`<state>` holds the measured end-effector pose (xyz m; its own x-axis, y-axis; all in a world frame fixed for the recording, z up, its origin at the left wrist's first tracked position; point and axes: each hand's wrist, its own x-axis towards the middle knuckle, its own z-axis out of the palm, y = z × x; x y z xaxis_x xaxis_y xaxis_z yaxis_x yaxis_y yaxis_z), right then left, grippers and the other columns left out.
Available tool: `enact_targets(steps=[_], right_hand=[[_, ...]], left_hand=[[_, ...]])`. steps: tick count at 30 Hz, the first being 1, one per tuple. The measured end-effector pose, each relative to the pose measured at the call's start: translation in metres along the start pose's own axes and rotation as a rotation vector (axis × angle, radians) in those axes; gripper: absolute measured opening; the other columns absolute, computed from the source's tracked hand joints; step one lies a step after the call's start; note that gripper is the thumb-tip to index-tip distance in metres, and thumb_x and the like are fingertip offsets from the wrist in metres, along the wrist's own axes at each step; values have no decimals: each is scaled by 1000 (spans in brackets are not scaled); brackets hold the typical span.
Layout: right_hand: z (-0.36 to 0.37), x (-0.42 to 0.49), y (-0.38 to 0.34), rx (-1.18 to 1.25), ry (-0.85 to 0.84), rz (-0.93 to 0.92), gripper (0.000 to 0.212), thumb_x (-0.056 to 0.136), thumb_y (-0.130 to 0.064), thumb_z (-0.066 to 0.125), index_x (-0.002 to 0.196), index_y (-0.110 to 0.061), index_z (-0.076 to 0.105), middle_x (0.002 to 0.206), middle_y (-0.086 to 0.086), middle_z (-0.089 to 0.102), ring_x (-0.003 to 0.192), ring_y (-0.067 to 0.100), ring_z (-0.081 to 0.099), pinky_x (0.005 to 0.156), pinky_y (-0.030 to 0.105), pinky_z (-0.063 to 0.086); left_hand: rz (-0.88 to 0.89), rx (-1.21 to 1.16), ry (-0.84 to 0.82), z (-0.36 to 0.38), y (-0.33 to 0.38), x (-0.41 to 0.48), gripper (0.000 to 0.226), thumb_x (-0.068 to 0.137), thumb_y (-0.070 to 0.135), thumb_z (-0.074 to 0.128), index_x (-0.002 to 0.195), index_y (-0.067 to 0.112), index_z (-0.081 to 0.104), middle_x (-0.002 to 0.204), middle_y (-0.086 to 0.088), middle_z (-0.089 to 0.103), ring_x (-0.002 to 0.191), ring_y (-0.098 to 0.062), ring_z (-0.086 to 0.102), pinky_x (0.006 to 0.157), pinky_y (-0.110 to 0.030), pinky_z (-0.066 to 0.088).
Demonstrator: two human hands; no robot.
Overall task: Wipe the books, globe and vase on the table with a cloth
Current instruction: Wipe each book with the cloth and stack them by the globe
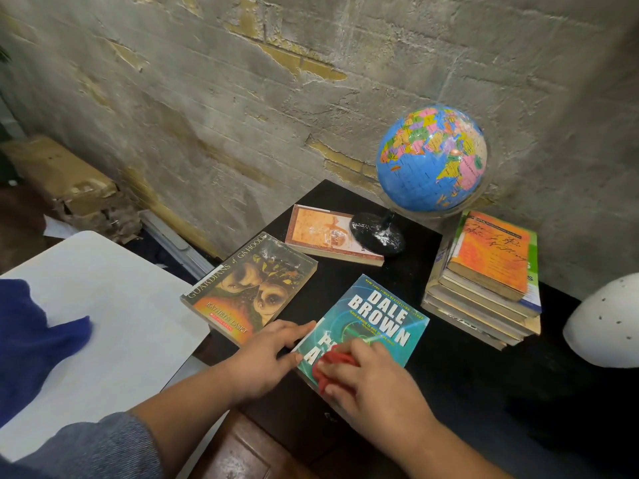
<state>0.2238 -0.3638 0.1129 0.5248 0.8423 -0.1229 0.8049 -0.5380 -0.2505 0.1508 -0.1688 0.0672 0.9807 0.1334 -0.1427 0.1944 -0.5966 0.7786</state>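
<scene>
A teal Dale Brown paperback (377,319) lies flat on the black table (449,368). My right hand (373,385) presses a bunched red cloth (333,366) onto its lower cover, fingers curled over the cloth. My left hand (266,354) rests with straight fingers against the book's left edge. To the left lies an owl-cover book (249,288), dusty at its top. Behind it an orange book (325,236) lies partly under the dusty black base of the globe (432,157). A stack of books (484,281) stands at the right. A white speckled vase (605,323) shows at the right edge.
A white table (103,323) adjoins on the left, with a blue cloth (31,337) on it. A rough brick wall (276,81) runs close behind the black table. Crumpled cardboard (69,181) lies on the floor at the left.
</scene>
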Motion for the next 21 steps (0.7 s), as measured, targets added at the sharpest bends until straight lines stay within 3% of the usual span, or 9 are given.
enact_targets(steps=[6, 11, 18, 21], right_hand=[[-6, 24, 32, 5, 92, 234, 38, 95, -51, 46, 133, -48, 48, 128, -18, 37, 115, 8, 36, 96, 25, 41], [4, 3, 2, 3, 3, 1, 45, 91, -57, 35, 134, -47, 48, 132, -19, 36, 116, 14, 37, 98, 29, 41], [-7, 24, 27, 19, 77, 204, 38, 95, -51, 46, 132, -47, 49, 127, -17, 37, 113, 9, 36, 96, 27, 41], [-4, 8, 10, -14, -9, 96, 40, 95, -52, 43, 135, -47, 46, 131, -17, 35, 118, 12, 35, 100, 29, 39]], left_hand=[[-9, -11, -9, -1, 2, -1, 52, 97, 23, 51, 143, 38, 32, 126, 13, 41, 116, -1, 41, 98, -10, 29], [0, 14, -7, -1, 2, 0, 52, 96, 23, 52, 143, 37, 32, 126, 11, 40, 114, -1, 40, 86, 4, 23], [-18, -6, -22, -3, 5, -1, 52, 97, 22, 51, 143, 37, 33, 127, 12, 40, 115, -1, 41, 99, -12, 30], [-19, -37, -13, -2, 4, -1, 51, 96, 20, 52, 142, 36, 35, 126, 10, 42, 114, -2, 43, 97, -10, 32]])
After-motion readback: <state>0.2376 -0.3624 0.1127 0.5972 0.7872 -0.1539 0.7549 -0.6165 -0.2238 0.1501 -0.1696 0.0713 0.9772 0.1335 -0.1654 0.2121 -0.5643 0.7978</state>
